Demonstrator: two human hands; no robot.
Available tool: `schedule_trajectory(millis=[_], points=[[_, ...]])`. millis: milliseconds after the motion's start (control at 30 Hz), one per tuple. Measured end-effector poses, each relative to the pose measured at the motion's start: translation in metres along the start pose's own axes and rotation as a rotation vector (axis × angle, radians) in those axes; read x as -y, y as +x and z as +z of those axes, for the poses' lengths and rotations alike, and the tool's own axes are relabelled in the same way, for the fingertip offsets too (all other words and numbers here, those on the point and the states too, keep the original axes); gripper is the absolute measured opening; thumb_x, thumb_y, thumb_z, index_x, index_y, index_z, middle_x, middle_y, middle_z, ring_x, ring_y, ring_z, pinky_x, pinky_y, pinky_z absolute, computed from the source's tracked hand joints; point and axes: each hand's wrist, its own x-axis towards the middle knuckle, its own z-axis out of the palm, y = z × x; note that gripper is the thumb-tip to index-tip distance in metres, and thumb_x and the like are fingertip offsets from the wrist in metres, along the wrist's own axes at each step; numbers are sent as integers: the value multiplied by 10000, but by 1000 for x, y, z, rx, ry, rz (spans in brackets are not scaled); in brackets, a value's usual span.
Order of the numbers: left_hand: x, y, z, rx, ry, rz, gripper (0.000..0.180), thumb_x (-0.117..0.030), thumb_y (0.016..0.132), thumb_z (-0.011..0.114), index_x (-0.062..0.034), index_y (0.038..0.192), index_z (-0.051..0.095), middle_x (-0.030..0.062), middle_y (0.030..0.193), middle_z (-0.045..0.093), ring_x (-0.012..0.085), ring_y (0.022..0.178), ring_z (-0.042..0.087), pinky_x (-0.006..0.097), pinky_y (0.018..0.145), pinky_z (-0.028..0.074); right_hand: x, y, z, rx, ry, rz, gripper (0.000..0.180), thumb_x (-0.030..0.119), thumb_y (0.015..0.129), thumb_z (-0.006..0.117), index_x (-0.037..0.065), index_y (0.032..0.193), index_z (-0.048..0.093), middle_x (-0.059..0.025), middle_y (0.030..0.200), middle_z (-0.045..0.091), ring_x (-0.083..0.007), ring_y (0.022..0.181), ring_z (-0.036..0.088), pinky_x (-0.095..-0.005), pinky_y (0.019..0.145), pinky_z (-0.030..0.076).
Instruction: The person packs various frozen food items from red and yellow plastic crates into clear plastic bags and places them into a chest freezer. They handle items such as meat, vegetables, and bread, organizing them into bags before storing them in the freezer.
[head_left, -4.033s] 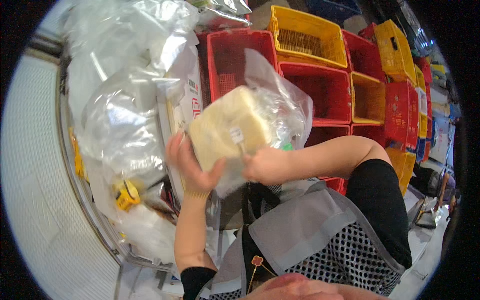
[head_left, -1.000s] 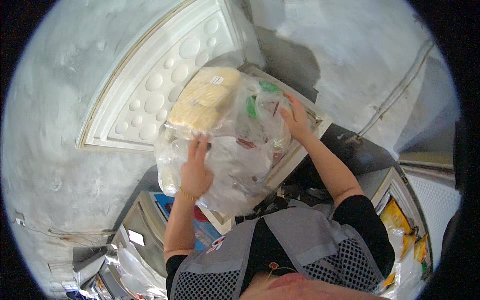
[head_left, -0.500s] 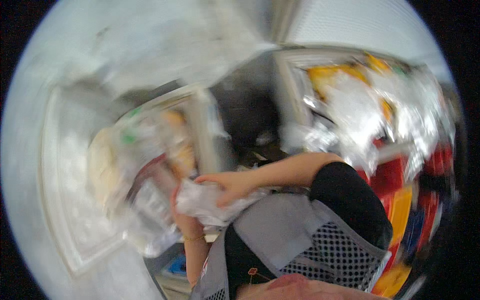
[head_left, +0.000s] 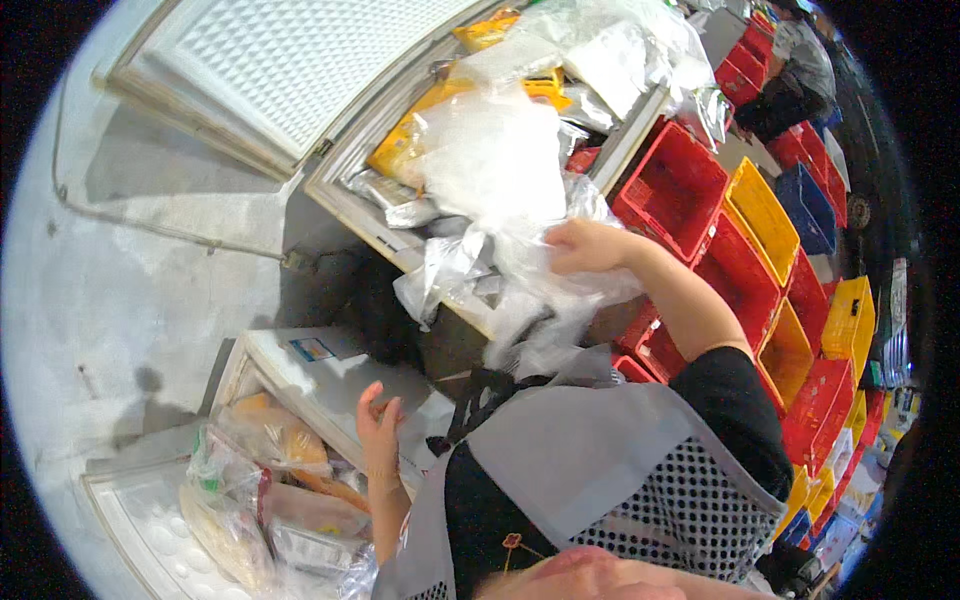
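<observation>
My right hand reaches over the near edge of an open chest freezer, its fingers closed on a crumpled clear plastic bag. The bag hangs down over the freezer's edge towards my apron. Just beyond the hand lies a large white translucent bag, with yellow packages and silvery packs around it. My left hand is raised beside a second open freezer, its fingers apart and slightly curled around nothing. Inside that freezer are bagged orange-brown goods and a clear wrapped pack.
Stacked red crates and yellow crates stand close on my right. The larger freezer's raised lid leans by the wall. A dark gap separates the two freezers. Another person is at the far right.
The view has swung right. Both hands were together on a whitish plastic bag; now they are apart, the right at the larger freezer and the left holding nothing.
</observation>
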Motion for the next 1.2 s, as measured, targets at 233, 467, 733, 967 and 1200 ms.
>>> schedule_trajectory(millis=[233, 467, 733, 967, 1200], points=[[-21, 111, 161, 107, 273, 298, 665, -200, 773, 684, 32, 1281, 325, 192, 1246, 397, 278, 1166, 408, 362, 920, 390, -164, -80, -45, -253, 692, 221, 387, 161, 734, 605, -31, 1061, 525, -89, 966, 589, -191, 848, 555, -308, 760, 440], [-68, 203, 372, -21, 997, 400, 1094, -540, 611, 718, 26, 1360, 156, 258, 1355, 263, 436, 1266, 205, 527, 1031, 192, -297, -98, -124, -762, 516, 404, 405, 75, 735, 589, -9, 1113, 473, -109, 880, 589, -172, 783, 560, -311, 710, 462], [-90, 241, 496, 96, 1585, 208, 1156, -534, 630, 698, -80, 1413, -20, 176, 1470, -40, 388, 1346, -32, 722, 937, 85, -338, -140, -133, -742, 385, 537, 450, 163, 752, 610, 39, 1152, 444, -187, 959, 591, -262, 916, 578, -344, 808, 436], [-75, 245, 453, 81, 1452, 336, 878, -176, 742, 611, -24, 1403, 53, 171, 1467, -13, 445, 1312, 99, 588, 966, 284, -349, -147, -119, -762, 450, 525, 456, 102, 756, 584, 58, 1179, 421, -159, 928, 597, -251, 845, 592, -341, 767, 450], [-163, 270, 325, 81, 1244, 506, 384, -13, 749, 508, -32, 1132, 515, 208, 1012, 593, 365, 937, 564, 411, 832, 443, -328, -87, -161, -627, 398, 183, 280, -38, 700, 512, -11, 978, 532, -77, 813, 570, -138, 765, 525, -268, 706, 426]])
